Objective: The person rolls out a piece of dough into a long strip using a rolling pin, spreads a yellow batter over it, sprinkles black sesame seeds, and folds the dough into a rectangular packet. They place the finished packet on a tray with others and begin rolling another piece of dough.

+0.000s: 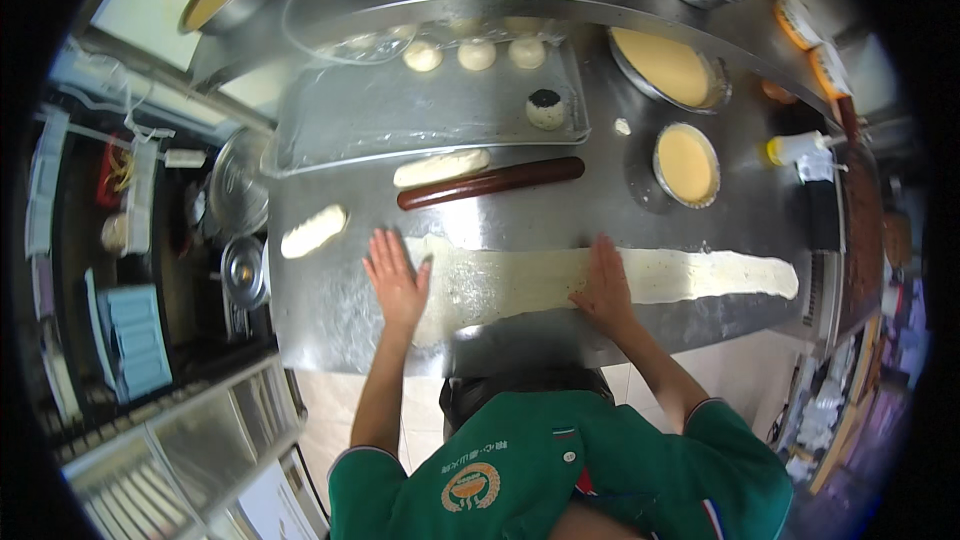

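A long, thin sheet of rolled dough (517, 281) stretches across the steel worktop. My left hand (397, 277) lies with fingers spread at the sheet's left end, holding nothing. My right hand (606, 281) rests flat on the sheet right of its middle, thumb apart. Beyond the sheet lies a dark red-brown rolling pin (491, 183), with an elongated dough piece (441, 168) along its far side. Another elongated dough piece (315, 232) lies to the left of my left hand.
Behind stands a metal tray (420, 112) with round dough balls (476, 55) and a black-topped one (545, 109). At right are a bowl of yellow mixture (686, 165), a larger bowl (664, 67) and a squeeze bottle (796, 148). A steel shelf (480, 4) crosses above.
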Demonstrator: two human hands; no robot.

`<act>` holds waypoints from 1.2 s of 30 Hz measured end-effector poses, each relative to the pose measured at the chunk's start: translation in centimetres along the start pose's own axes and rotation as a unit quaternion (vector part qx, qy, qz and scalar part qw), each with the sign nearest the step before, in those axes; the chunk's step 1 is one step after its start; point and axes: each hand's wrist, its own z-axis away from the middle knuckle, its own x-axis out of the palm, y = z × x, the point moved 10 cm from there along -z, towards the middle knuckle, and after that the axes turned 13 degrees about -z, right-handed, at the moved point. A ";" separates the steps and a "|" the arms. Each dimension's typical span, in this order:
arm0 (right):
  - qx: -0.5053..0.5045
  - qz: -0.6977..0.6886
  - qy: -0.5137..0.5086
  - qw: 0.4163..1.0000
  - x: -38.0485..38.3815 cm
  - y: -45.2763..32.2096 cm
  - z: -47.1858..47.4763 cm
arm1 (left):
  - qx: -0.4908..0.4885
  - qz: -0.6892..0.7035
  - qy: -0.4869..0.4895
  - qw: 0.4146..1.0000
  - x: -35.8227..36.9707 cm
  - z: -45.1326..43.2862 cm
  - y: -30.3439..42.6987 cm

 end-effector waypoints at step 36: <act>0.023 0.253 0.224 0.941 -44.1 11.1 -43.4 | 0.112 0.138 -0.142 0.974 -1.6 0.0 4.1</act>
